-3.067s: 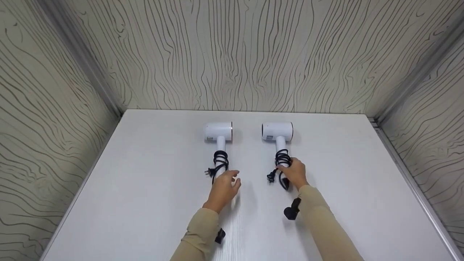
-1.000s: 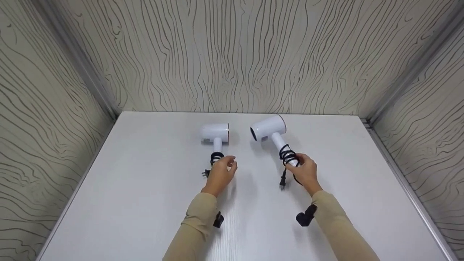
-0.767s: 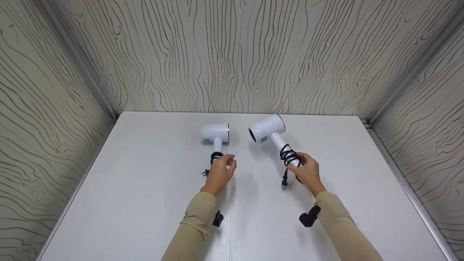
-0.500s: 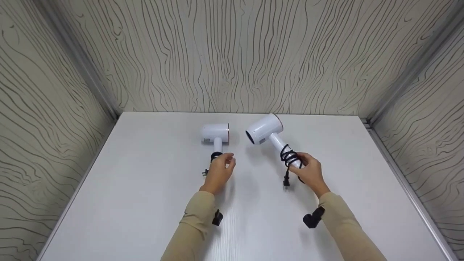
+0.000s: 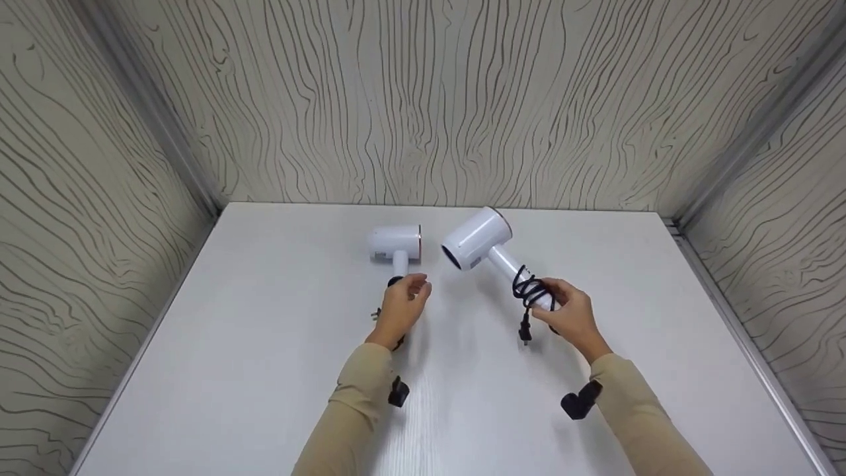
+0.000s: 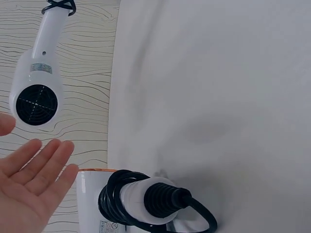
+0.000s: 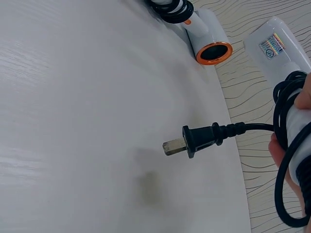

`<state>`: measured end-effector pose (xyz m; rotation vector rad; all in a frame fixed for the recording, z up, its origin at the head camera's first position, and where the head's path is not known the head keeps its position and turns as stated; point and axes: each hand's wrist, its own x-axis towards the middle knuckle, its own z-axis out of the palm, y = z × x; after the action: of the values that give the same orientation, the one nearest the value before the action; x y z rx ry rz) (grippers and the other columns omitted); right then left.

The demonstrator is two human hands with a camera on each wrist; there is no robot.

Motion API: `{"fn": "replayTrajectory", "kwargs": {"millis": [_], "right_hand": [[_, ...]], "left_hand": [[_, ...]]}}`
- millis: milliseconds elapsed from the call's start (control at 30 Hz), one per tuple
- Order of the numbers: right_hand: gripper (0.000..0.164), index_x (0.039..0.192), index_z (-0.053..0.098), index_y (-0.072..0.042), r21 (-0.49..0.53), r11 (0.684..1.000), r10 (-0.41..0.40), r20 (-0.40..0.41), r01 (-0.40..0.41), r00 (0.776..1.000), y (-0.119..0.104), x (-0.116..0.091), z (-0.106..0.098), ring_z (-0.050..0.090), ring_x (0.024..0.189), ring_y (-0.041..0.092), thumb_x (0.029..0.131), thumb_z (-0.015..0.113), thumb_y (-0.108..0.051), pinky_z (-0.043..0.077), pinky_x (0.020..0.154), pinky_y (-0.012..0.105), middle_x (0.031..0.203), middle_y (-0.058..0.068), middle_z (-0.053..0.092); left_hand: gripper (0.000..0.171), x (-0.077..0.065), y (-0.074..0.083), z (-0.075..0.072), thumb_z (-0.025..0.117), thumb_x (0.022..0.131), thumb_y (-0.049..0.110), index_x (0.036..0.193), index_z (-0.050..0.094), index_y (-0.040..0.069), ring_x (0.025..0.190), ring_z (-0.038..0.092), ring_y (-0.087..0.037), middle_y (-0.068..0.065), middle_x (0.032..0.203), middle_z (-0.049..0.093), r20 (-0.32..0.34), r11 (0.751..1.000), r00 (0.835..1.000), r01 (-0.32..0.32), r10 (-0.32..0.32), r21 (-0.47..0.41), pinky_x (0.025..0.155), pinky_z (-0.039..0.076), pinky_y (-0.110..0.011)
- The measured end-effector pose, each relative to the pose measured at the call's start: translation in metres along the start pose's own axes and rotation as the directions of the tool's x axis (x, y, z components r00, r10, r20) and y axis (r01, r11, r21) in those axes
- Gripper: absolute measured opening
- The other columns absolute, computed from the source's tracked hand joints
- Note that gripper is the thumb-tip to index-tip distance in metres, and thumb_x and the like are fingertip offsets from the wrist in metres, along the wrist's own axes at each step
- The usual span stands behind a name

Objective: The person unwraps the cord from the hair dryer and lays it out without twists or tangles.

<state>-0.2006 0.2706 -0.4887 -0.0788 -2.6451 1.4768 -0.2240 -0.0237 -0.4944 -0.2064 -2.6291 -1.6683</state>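
Observation:
My right hand (image 5: 574,317) grips the handle end of a white hair dryer (image 5: 477,238). That dryer is raised and tilted, its dark round end facing left and down. Its black cord (image 5: 529,288) is wound around the handle, and a two-pin plug (image 7: 199,138) dangles from it. A second white hair dryer (image 5: 395,241), with an orange-ringed end, lies on the table to the left. My left hand (image 5: 400,307) hovers over its handle with fingers loosely extended, holding nothing; it hides most of the handle from the head view. In the left wrist view, this handle's wound cord (image 6: 114,194) shows beside the palm.
The white table (image 5: 251,370) spreads beneath both hands. A wood-patterned panel (image 5: 423,99) rises behind its back edge, with similar panels at both sides. Small black wrist mounts (image 5: 581,400) stick out from the sleeves.
The right hair dryer, flat on the table at first, has been lifted and tilted, its barrel swinging left as my right hand moved right. My left hand has edged forward over the other dryer's handle.

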Motion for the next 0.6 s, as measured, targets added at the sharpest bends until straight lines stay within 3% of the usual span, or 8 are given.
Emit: {"fn": "replayTrajectory", "kwargs": {"millis": [67, 233, 467, 600], "right_hand": [[0.051, 0.125, 0.058, 0.003, -0.002, 1.0, -0.01, 0.008, 0.01, 1.0, 0.0001, -0.0006, -0.0007, 0.056, 0.099, -0.001, 0.076, 0.071, 0.001, 0.045, 0.085, 0.007, 0.124, 0.022, 0.064], [0.051, 0.124, 0.059, 0.003, -0.004, 0.999, -0.037, 0.031, 0.037, 0.999, 0.0009, -0.0023, 0.0003, 0.058, 0.103, 0.002, 0.075, 0.072, 0.002, 0.045, 0.09, 0.007, 0.124, 0.021, 0.064], [0.05, 0.122, 0.059, 0.005, 0.075, 0.995, -0.069, 0.047, 0.066, 0.997, -0.0001, -0.0041, 0.0037, 0.053, 0.095, -0.014, 0.074, 0.071, 0.007, 0.043, 0.088, 0.002, 0.124, 0.023, 0.063], [0.049, 0.12, 0.061, 0.006, 0.099, 0.991, -0.096, 0.047, 0.091, 0.994, -0.0026, -0.0054, 0.0054, 0.053, 0.094, -0.014, 0.072, 0.071, 0.009, 0.043, 0.087, 0.001, 0.122, 0.023, 0.064]], "left_hand": [[0.036, 0.0011, 0.0006, 0.0004, 0.054, 0.098, 0.025, 0.125, 0.059, 0.003, 0.108, 0.063, -0.024, -0.013, 0.118, 0.066, 0.006, 0.999, 0.999, 0.039, -0.039, -0.038, 0.098, 0.052, -0.038], [0.043, 0.0015, 0.0008, -0.0004, 0.056, 0.096, 0.032, 0.128, 0.057, 0.005, 0.115, 0.06, -0.025, -0.012, 0.124, 0.064, 0.019, 0.987, 0.993, 0.12, -0.119, -0.102, 0.103, 0.049, -0.04], [0.055, 0.0017, 0.0024, -0.0018, 0.055, 0.095, 0.043, 0.134, 0.052, 0.005, 0.122, 0.059, -0.026, -0.012, 0.13, 0.062, 0.031, 0.976, 0.986, 0.166, -0.163, -0.14, 0.106, 0.047, -0.042], [0.061, 0.0016, 0.0044, -0.0018, 0.054, 0.094, 0.048, 0.139, 0.048, 0.007, 0.126, 0.056, -0.027, -0.012, 0.133, 0.06, 0.038, 0.963, 0.977, 0.214, -0.21, -0.162, 0.109, 0.044, -0.043]]}}
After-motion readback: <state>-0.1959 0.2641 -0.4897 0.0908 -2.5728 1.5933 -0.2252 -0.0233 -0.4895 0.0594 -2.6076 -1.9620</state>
